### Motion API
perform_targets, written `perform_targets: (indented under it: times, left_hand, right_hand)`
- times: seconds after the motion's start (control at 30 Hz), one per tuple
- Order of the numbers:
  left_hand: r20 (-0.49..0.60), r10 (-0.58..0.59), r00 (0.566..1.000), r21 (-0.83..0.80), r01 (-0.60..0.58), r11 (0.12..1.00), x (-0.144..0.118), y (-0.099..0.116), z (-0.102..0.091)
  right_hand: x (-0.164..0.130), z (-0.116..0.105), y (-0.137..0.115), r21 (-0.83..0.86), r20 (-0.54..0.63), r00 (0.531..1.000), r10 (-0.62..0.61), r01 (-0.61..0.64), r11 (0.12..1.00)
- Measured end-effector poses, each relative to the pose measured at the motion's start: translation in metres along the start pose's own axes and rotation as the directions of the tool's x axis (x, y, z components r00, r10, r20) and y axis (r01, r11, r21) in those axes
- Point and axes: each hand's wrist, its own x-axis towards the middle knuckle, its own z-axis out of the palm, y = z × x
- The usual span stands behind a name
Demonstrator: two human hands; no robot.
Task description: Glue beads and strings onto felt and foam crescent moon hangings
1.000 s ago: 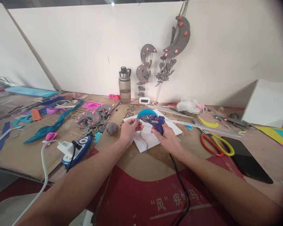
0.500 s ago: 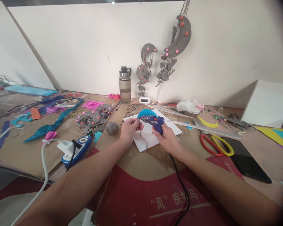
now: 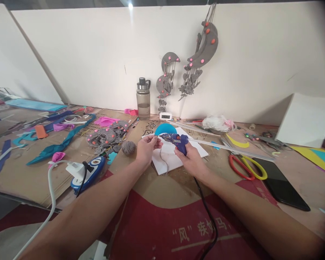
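Blue glue gun (image 3: 176, 140) is sitting in the right hand (image 3: 191, 159), fingers wrapped tight; left hand (image 3: 147, 148) is pinching a thin strip (image 3: 155, 135) at its nozzle, over white paper (image 3: 176, 153).

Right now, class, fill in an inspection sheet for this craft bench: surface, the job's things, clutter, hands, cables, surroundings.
Surface: cardboard-covered table, with a red printed sheet at the near edge.
Job's things: blue glue gun; blue foam piece behind its nozzle; white sheet beneath.
Clutter: red and yellow scissors, black phone, yarn ball, grey felt shapes, water bottle, small clock.
Hands: right hand grips the glue gun; left hand pinches something small at the nozzle, too small to tell.
Cables: black cord runs from the gun toward the near edge; white cable leads to the power strip.
Surroundings: white wall boards with grey moon hangings.
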Motion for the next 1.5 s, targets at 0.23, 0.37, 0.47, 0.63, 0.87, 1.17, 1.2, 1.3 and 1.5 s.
perform_targets:
  times: [0.23, 0.37, 0.47, 0.63, 0.87, 1.17, 1.2, 1.3, 1.5]
  left_hand:
    - [-0.075, 0.015, 0.997, -0.155, -0.026, 0.988, 0.007, 0.009, -0.005]
    - [-0.103, 0.061, 0.993, -0.17, -0.078, 0.982, 0.006, 0.021, -0.004]
    - [-0.087, 0.1, 0.991, -0.129, -0.11, 0.986, 0.0, 0.031, 0.0]
    - [-0.037, 0.189, 0.981, -0.03, -0.191, 0.981, -0.01, 0.039, 0.008]
    - [-0.038, 0.402, 0.915, 0.25, -0.381, 0.89, -0.014, 0.041, 0.011]
    - [0.107, 0.665, 0.739, 0.547, -0.602, 0.582, -0.024, 0.048, 0.011]
    - [0.098, 0.646, 0.757, 0.532, -0.589, 0.609, -0.024, 0.049, 0.011]
    - [0.067, 0.545, 0.836, 0.407, -0.522, 0.75, -0.023, 0.049, 0.012]
    - [0.085, 0.361, 0.929, 0.187, -0.371, 0.91, -0.021, 0.043, 0.014]
  right_hand:
    - [0.002, -0.003, -0.008, 0.276, 0.027, 0.984, 0.175, -0.175, 0.945]
    - [0.01, -0.006, -0.001, 0.225, 0.002, 0.966, 0.258, -0.252, 0.941]
    - [0.018, -0.015, 0.001, -0.079, 0.011, 0.958, 0.286, -0.284, 0.955]
    - [0.029, -0.031, 0.002, -0.437, 0.107, 0.927, 0.358, -0.28, 0.855]
    - [0.021, -0.033, -0.005, -0.609, -0.083, 0.993, 0.088, -0.12, 0.784]
    - [0.027, 0.018, -0.073, 0.764, 0.034, 0.995, 0.091, -0.085, 0.64]
    - [0.03, 0.021, -0.076, 0.795, 0.049, 0.992, 0.116, -0.109, 0.597]
    - [0.036, 0.028, -0.077, 0.784, 0.009, 0.989, 0.149, -0.099, 0.613]
    - [0.037, 0.034, -0.066, 0.769, -0.142, 0.979, 0.149, 0.014, 0.639]
